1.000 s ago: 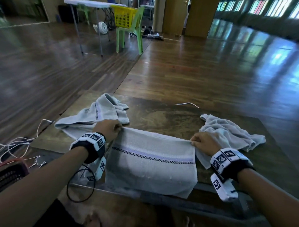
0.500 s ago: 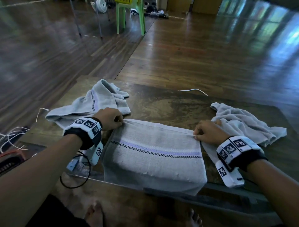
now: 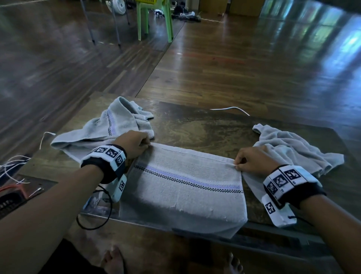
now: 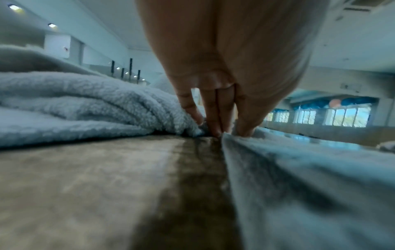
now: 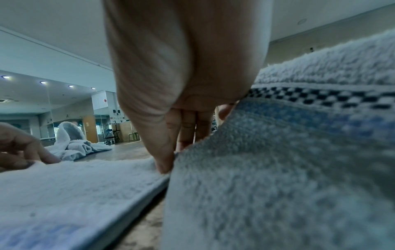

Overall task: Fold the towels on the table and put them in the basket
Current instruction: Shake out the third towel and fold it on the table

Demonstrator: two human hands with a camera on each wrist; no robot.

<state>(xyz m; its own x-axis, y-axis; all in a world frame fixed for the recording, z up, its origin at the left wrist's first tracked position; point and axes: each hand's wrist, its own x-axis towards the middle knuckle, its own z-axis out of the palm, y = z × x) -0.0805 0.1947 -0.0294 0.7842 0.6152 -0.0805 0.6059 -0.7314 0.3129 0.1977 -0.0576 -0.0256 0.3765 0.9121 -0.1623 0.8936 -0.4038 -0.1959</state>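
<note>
Left hand point(image 3: 134, 142): down at the far left corner of the middle towel point(image 3: 183, 187), knuckles up.
Left fingers point(image 4: 213, 115): curled tight, tips together, pinching that corner against the desk point(image 3: 197, 127); the little finger brushes the left towel point(image 3: 109, 127).
Right hand point(image 3: 252, 161): mirrors it at the far right corner of the same towel.
Right fingers point(image 5: 164, 152): narrow, thumb pressed to fingertips, the towel's edge nipped between them.
Middle towel: flat and folded, far edge stretched between the two hands, checked stripe running across, near edge hanging over the desk's front.
Left towel: crumpled on the desk's far left, just beside the left hand.
Right towel point(image 3: 293, 148): crumpled at the right, partly under the right wrist, a flap rising right next to that hand in the right wrist view.
Basket point(image 3: 145, 1): yellow, far off on a green chair point(image 3: 154, 19), only its bottom edge in view.
</note>
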